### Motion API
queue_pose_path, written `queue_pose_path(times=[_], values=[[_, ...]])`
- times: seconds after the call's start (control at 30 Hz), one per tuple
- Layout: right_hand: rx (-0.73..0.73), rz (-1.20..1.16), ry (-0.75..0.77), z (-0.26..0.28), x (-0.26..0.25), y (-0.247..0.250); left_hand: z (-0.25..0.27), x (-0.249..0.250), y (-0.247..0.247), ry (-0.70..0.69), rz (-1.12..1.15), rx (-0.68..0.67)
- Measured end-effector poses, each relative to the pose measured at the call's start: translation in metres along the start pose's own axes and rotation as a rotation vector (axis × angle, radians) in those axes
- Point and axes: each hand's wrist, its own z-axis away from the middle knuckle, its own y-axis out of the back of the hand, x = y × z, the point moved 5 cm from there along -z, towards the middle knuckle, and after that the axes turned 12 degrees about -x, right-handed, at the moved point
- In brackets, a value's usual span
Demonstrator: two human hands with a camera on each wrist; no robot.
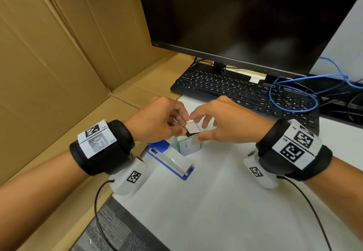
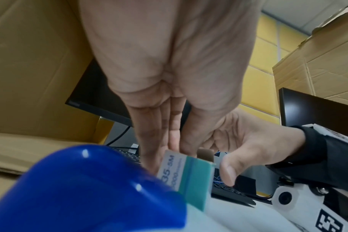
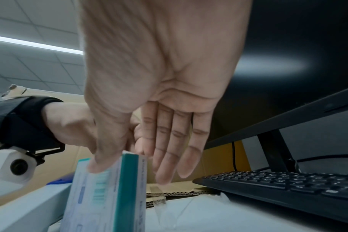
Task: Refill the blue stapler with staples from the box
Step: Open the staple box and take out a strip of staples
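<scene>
A small teal-and-white staple box (image 1: 189, 145) stands upright on the white desk (image 1: 216, 207), its white top flap (image 1: 192, 127) lifted. My left hand (image 1: 183, 125) pinches the box's top from the left. My right hand (image 1: 195, 128) holds the box from the right, thumb pressed on its near face (image 3: 101, 164) and the other fingers behind it. The blue-and-white stapler (image 1: 170, 159) lies on the desk just left of the box, under my left wrist; its blue end (image 2: 85, 196) fills the left wrist view beside the box (image 2: 181, 174). The inside of the box is hidden.
A black keyboard (image 1: 235, 89) lies just beyond the hands under a dark monitor (image 1: 245, 19). Blue cable loops (image 1: 294, 97) lie over the keyboard's right end. Cardboard sheets (image 1: 59, 54) wall off the left side. Bare white desk stretches toward me.
</scene>
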Motion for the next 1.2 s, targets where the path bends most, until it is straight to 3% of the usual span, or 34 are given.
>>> queue_pose_path(times=[0.13, 0.4, 0.67, 0.87, 1.2], values=[[-0.039, 0.032, 0.015, 0.007, -0.005, 0.003, 0.003, 0.011, 0.005, -0.040, -0.183, 0.040], [-0.030, 0.087, 0.013, 0.013, -0.015, 0.005, 0.016, 0.026, 0.001, -0.016, -0.319, -0.114], [-0.032, 0.043, -0.004, 0.020, -0.012, 0.004, 0.016, 0.021, -0.003, -0.080, -0.306, -0.158], [-0.004, 0.045, 0.041, 0.021, -0.008, 0.008, 0.010, 0.020, -0.002, -0.119, -0.221, -0.061], [-0.012, 0.010, 0.076, 0.039, -0.005, 0.005, 0.014, 0.029, -0.016, -0.249, -0.211, -0.054]])
